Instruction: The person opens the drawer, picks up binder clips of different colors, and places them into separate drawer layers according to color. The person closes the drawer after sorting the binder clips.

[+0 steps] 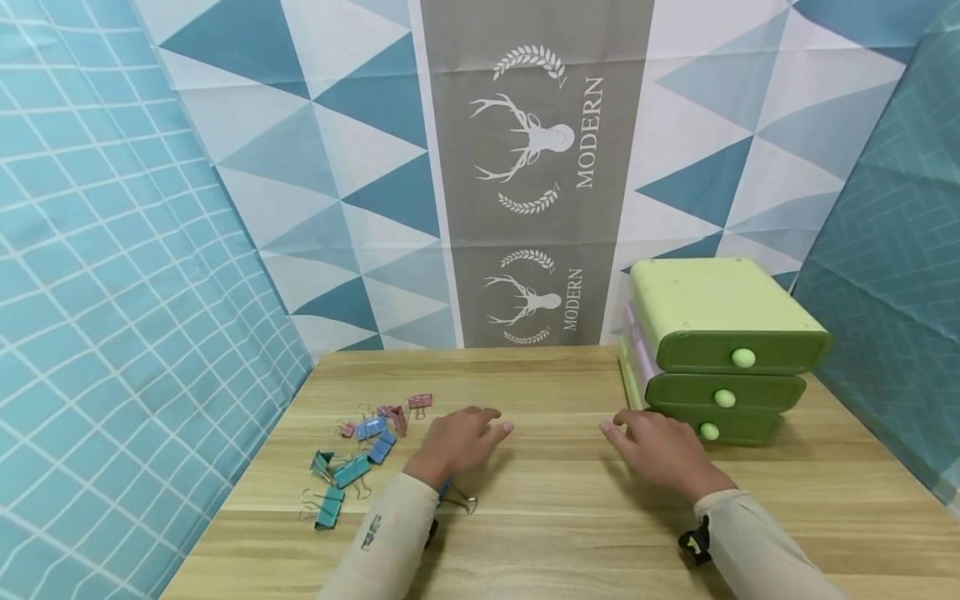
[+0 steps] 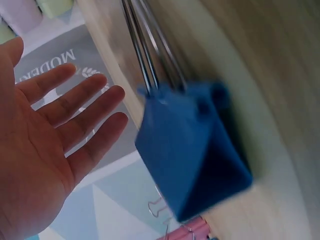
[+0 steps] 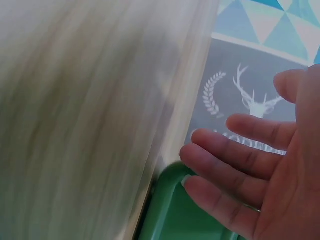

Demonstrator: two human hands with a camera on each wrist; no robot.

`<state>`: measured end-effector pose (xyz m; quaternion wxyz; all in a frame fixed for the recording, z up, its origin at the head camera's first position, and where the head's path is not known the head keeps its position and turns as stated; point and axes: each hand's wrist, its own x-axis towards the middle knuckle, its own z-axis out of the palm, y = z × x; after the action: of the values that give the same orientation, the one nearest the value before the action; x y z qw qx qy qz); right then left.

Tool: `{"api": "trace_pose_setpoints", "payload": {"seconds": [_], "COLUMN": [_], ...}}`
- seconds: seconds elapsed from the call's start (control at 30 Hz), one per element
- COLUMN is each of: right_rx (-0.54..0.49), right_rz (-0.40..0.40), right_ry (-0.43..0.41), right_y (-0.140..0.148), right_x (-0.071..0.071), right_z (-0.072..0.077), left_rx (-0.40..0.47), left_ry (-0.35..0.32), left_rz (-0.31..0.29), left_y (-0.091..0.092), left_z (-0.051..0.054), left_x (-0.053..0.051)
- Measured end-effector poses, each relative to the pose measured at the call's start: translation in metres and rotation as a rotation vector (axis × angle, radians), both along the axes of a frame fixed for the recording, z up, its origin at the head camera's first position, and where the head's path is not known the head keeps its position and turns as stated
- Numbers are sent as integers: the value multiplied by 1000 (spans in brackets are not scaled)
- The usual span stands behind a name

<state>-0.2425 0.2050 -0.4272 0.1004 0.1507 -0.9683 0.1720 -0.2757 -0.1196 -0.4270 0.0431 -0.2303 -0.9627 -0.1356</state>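
Observation:
My left hand (image 1: 459, 443) hovers over the wooden table with relaxed, spread fingers and holds nothing. Below its wrist lies a blue binder clip (image 1: 446, 490), mostly hidden by the arm in the head view; the left wrist view shows this clip (image 2: 185, 150) large and close, apart from the palm. Left of that hand are scattered several binder clips: teal ones (image 1: 329, 508), blue ones (image 1: 381, 447) and pink ones (image 1: 420, 402). My right hand (image 1: 658, 448), also empty with fingers loosely extended, is in front of a small green drawer box (image 1: 723, 304).
The drawer box has three dark green fronts with round knobs (image 1: 743, 357), all pushed in, at the table's right rear. Patterned cloth (image 1: 536, 167) hangs behind the table (image 1: 540, 533). Blue tiled-pattern cloth (image 1: 112, 275) borders the left side.

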Motion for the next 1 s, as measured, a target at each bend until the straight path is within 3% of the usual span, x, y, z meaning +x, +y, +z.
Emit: {"api": "trace_pose_setpoints", "payload": {"seconds": [0.53,1.0], "right_rx": [-42,-72], "right_rz": [-94,-166], "right_ry": [-13,-15], "right_y": [45,81], "right_x": [24,37], "right_z": [0,2], "left_rx": [-14,-13], "left_ry": [60,84], "left_rz": [-56,-60], "left_y": [32,60], "left_z": [-4,4], "left_x": [2,-2]}}
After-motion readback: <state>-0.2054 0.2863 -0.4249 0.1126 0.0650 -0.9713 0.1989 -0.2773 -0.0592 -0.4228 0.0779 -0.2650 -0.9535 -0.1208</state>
